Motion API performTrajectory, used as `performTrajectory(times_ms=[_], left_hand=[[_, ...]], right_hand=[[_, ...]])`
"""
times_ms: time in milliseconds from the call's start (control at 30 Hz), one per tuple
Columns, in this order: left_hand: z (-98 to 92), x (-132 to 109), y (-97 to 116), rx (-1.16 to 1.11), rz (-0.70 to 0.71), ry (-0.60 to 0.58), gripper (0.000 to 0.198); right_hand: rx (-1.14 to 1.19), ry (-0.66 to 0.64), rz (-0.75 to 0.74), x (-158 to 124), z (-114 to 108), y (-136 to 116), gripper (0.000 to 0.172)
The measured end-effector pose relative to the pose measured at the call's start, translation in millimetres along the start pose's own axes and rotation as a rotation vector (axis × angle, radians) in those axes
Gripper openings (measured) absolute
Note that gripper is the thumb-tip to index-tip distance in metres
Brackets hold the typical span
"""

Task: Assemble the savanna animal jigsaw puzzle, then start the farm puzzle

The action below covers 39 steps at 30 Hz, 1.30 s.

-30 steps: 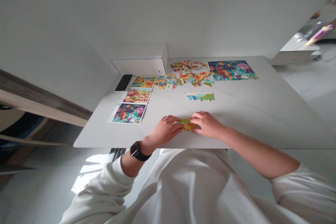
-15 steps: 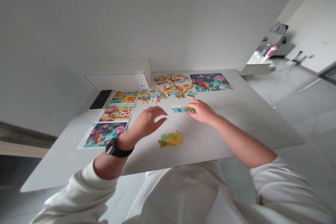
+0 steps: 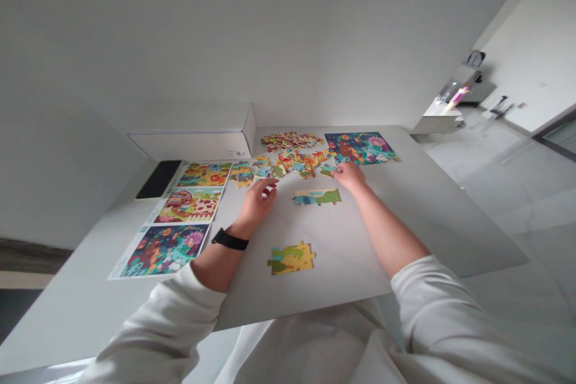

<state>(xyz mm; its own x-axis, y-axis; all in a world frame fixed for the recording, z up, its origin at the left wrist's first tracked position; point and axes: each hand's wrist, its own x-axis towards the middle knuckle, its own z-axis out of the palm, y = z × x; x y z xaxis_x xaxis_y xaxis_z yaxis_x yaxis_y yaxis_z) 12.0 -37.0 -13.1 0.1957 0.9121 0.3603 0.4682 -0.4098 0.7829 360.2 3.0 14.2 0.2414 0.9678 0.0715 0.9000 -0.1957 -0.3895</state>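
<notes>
My right hand (image 3: pixel 351 178) has its fingertips closed on the edge of a green and blue jigsaw piece (image 3: pixel 327 170) beside the scattered pieces. My left hand (image 3: pixel 259 200), with a black watch on the wrist, hovers in front of the loose jigsaw pieces (image 3: pixel 279 170). Its fingers are bent and apart, with nothing seen in them. Between the hands and slightly nearer lies a joined blue and green strip of jigsaw (image 3: pixel 317 197). Closer to me rests a joined yellow and green jigsaw section (image 3: pixel 292 258).
A heap of jigsaw pieces (image 3: pixel 291 141) lies by the wall. To its right is a dark picture sheet (image 3: pixel 362 147). On the left are a sheet with several pictures (image 3: pixel 168 250), a black phone (image 3: pixel 159 179) and a white box (image 3: pixel 193 143). The white table (image 3: pixel 360 264) has a rounded right corner.
My right hand has left the blue and green strip and moved up and right to a loose piece. My left hand has moved slightly forward toward the scattered pieces. The camera view has shifted.
</notes>
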Motion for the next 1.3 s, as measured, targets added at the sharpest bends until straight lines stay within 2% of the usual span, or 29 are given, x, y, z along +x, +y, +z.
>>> performTrajectory(times_ms=[200, 400, 567, 667, 767, 933, 1167, 1300], left_hand=[[-4.5, 1, 0, -0.062, -0.063, 0.02, 0.033], [-1.0, -3, 2, -0.093, -0.05, 0.017, 0.034], [-3.0, -7, 11, -0.151, -0.059, 0.024, 0.032], [0.0, -10, 21, -0.275, -0.139, -0.026, 0.039], [4.5, -12, 32, -0.438, -0.21, -0.118, 0.049], [9.7, -13, 37, -0.575, -0.257, -0.154, 0.054], [12.3, -12, 29, -0.527, -0.283, -0.127, 0.049], [12.5, -13, 29, -0.505, -0.266, -0.133, 0.048]], right_hand=[[0.049, 0.03, -0.019, 3, 15, 8, 0.031], [0.424, 0.06, -0.006, 4, 10, 9, 0.023], [0.914, -0.065, -0.029, -9, 0, -11, 0.037], [1.074, -0.191, -0.091, -28, -2, -29, 0.046], [1.12, -0.34, -0.138, -50, 2, -50, 0.047], [1.115, -0.494, -0.163, -74, 13, -73, 0.04], [1.074, -0.5, -0.116, -77, 13, -75, 0.036], [1.014, -0.49, -0.137, -75, 11, -71, 0.035]])
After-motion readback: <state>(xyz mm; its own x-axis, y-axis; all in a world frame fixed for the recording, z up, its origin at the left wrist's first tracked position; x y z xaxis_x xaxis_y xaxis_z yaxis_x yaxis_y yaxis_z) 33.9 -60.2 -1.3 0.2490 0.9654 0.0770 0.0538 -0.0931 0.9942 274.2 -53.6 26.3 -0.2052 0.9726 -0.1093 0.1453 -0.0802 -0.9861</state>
